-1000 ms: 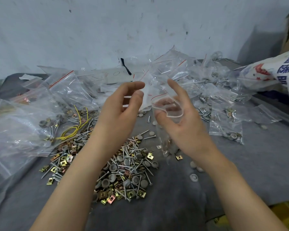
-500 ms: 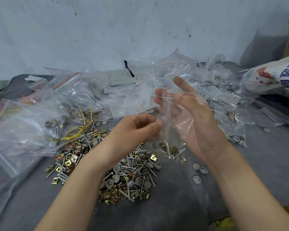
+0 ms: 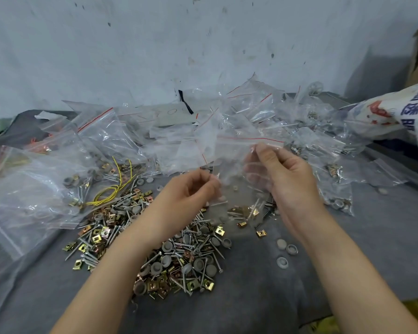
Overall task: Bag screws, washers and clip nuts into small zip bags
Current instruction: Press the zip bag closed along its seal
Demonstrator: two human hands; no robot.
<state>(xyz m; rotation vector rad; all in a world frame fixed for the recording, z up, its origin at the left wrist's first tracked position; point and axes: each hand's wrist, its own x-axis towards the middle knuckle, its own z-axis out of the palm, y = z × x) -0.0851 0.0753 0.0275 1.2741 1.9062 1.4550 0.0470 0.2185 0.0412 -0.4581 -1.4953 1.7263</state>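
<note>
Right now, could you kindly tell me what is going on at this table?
A person is bagging hardware. The right hand pinches the top of a small zip bag near its red line, and the left hand pinches its side. A few screws and clip nuts already lie in its bottom. Below, a loose heap of hardware sits on the grey cloth, with filled bags piled behind.

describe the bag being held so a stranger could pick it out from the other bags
On the grey cloth, find the loose pile of screws, washers and clip nuts. Just beyond it the left hand and right hand pinch the small zip bag. Unlike the other bags lying around, it is held upright, hardware at its bottom.
</note>
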